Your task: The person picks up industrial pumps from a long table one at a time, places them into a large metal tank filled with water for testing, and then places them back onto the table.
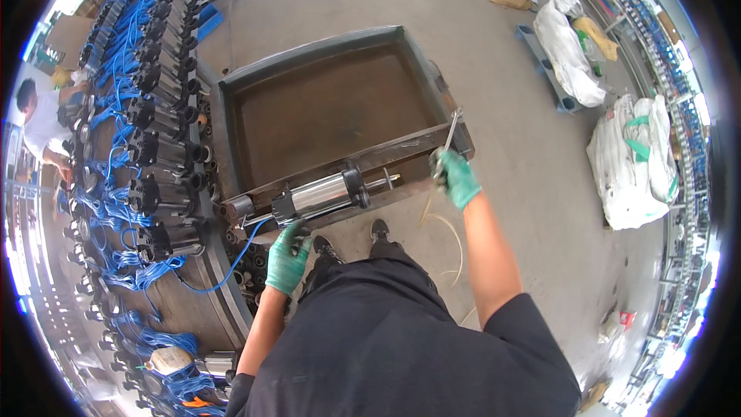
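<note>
A silver cylindrical submersible pump (320, 194) with black ends lies along the near edge of a metal tank (332, 156); a shaft sticks out at its right end. A blue cable (241, 256) runs from its left end towards the bench. My left hand (288, 261), in a green glove with dark fingertips, is just below the pump's left end, fingers loosely curved and apart, with nothing visible in them. To the right of the tank, my gloved right hand (457, 178) grips an air blow gun (451, 131), its thin metal nozzle pointing up and away. A yellowish hose (455, 243) trails below it.
Rows of similar pumps (162, 150) with coiled blue cables fill the bench at left. A person (45, 120) stands beyond it. White sacks (633, 162) sit on the floor at right, others on a blue pallet (546, 66). Small round parts (255, 266) lie beneath the bench edge.
</note>
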Action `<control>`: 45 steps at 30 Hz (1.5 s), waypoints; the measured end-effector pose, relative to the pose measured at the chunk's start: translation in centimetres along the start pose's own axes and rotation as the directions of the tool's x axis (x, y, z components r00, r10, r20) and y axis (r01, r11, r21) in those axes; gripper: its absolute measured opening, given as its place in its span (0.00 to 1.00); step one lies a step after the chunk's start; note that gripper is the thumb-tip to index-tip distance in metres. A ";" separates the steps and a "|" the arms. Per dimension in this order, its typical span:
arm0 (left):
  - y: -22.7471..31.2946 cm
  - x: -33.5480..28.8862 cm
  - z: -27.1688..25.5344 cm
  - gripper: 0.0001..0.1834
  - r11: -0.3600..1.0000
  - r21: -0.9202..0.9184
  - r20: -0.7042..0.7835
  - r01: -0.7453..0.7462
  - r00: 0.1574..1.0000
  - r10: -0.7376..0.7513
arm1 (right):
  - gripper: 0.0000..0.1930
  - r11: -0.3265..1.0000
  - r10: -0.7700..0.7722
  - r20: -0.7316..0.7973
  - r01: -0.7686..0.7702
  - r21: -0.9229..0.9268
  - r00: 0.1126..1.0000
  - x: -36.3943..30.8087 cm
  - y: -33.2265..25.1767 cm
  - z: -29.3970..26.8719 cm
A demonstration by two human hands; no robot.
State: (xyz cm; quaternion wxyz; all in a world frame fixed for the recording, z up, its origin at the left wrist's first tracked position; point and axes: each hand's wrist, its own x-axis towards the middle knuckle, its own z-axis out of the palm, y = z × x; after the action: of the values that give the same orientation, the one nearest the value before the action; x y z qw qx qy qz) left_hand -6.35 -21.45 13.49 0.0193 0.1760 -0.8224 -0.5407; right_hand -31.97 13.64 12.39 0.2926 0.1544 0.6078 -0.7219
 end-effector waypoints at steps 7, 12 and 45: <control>11.2 3.6 2.0 0.37 0.948 -0.301 -0.051 -0.101 0.995 0.090 | 0.19 0.460 -0.334 0.503 0.604 -0.651 0.797 -7.3 5.9 14.0; 9.9 3.9 1.6 0.18 0.881 -0.473 -0.176 0.016 0.978 -0.112 | 0.23 0.178 -0.175 0.687 0.709 -0.682 0.705 -8.1 8.8 20.0; -10.5 6.5 -12.4 0.15 0.476 -0.640 0.138 0.604 0.699 -0.701 | 0.07 -0.094 -0.379 0.577 0.590 -0.802 0.724 -0.5 0.2 21.6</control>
State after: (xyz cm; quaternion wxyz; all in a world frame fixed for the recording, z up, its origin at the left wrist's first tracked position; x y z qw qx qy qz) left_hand -6.89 -38.13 8.19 -0.0706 0.4961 -0.4508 -0.7388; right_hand -28.53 -7.19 17.14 0.0830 -0.3650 0.9033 -0.2094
